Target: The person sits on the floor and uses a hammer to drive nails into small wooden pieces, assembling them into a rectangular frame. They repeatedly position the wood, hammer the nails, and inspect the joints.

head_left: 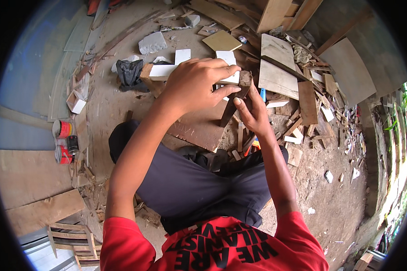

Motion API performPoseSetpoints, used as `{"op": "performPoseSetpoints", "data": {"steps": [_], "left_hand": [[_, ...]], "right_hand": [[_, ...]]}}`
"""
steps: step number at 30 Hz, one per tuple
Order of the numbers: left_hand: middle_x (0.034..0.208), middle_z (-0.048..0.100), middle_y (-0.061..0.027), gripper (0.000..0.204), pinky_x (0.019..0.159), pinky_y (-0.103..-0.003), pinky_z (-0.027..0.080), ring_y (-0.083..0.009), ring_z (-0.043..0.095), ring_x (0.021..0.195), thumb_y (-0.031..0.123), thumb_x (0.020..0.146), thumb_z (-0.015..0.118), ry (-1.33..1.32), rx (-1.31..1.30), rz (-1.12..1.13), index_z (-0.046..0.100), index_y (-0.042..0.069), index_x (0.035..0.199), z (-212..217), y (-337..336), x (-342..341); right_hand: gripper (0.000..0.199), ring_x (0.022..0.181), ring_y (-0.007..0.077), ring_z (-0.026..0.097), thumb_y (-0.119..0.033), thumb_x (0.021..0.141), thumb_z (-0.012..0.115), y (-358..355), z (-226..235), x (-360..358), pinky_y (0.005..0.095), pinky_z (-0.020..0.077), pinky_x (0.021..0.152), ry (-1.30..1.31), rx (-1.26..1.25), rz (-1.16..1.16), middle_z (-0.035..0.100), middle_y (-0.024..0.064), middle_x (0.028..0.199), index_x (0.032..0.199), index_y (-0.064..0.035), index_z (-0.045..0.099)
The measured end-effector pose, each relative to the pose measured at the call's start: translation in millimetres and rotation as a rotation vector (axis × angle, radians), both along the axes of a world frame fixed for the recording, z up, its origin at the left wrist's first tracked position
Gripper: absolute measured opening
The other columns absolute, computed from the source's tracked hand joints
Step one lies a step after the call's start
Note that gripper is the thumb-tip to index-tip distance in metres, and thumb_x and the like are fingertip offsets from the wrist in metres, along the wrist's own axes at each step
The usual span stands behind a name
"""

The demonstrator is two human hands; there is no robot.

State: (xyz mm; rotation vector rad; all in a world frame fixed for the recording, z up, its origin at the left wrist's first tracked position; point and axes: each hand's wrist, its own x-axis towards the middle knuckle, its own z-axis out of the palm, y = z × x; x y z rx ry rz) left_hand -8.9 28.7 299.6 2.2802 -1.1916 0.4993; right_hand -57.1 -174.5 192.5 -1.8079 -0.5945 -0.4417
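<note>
My left hand reaches over a white-faced wooden piece. Its fingers and thumb close around that end, their tips by the dark block. My right hand is closed around a dark brown wooden block, thumb on the near side; the block stands tilted against the white piece. More of the white-faced wood shows left of my left hand, with short white arms pointing away from me. Below my hands lies a brown board. My left hand hides the middle of the white wood.
A black plastic bag and a pale stone chunk lie ahead on the left. Red cans stand along the left wall. Wood offcuts and a large pale panel crowd the right. My crossed legs are close below.
</note>
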Motion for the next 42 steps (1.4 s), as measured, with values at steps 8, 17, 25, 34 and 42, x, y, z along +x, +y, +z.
{"op": "performPoseSetpoints", "data": {"steps": [8,17,25,34,42], "left_hand": [[0.096,0.071,-0.0062,0.04,0.074,-0.037,0.053,-0.0276,0.067,0.081,0.037,0.082,0.074,-0.035,-0.021,0.001,0.072,0.012,0.113,1,-2,-6],[0.095,0.071,-0.0115,0.045,0.074,-0.038,0.052,-0.03,0.067,0.08,0.03,0.079,0.079,0.187,-0.045,-0.072,0.07,0.007,0.117,6,-4,1],[0.103,0.072,-0.015,0.044,0.08,-0.036,0.054,-0.031,0.069,0.089,0.029,0.076,0.081,0.287,-0.046,-0.033,0.072,0.007,0.113,11,-3,0],[0.11,0.07,-0.0081,0.051,0.08,-0.04,0.053,-0.0312,0.067,0.094,0.046,0.083,0.071,0.157,0.08,-0.006,0.067,0.014,0.122,7,-3,7],[0.116,0.07,-0.0068,0.051,0.085,-0.042,0.053,-0.0295,0.067,0.102,0.054,0.087,0.063,0.108,0.148,0.058,0.066,0.022,0.126,5,-8,5]], "right_hand": [[0.066,0.123,0.0278,0.054,-0.012,0.094,0.063,-1,1,-3,0.0374,0.0515,0.096,0.019,0.003,-0.019,0.046,0.0218,0.14,0.15,0.0033,0.03],[0.065,0.121,0.0256,0.055,-0.008,0.094,0.064,0,2,-2,0.0372,0.0491,0.099,-0.025,0.012,-0.001,0.049,0.0201,0.136,0.148,0.0056,0.031],[0.063,0.124,0.0269,0.054,-0.005,0.094,0.062,0,7,-7,0.0372,0.0454,0.102,-0.022,-0.044,-0.023,0.048,0.0197,0.139,0.148,0.0057,0.031],[0.065,0.126,0.0259,0.053,-0.005,0.095,0.061,1,11,-5,0.0377,0.0477,0.101,0.079,-0.021,-0.029,0.045,0.0203,0.142,0.15,0.0043,0.028],[0.071,0.127,0.0252,0.053,-0.012,0.094,0.065,-3,0,1,0.0363,0.0441,0.103,0.109,-0.045,-0.055,0.049,0.0215,0.142,0.151,0.0049,0.027]]}}
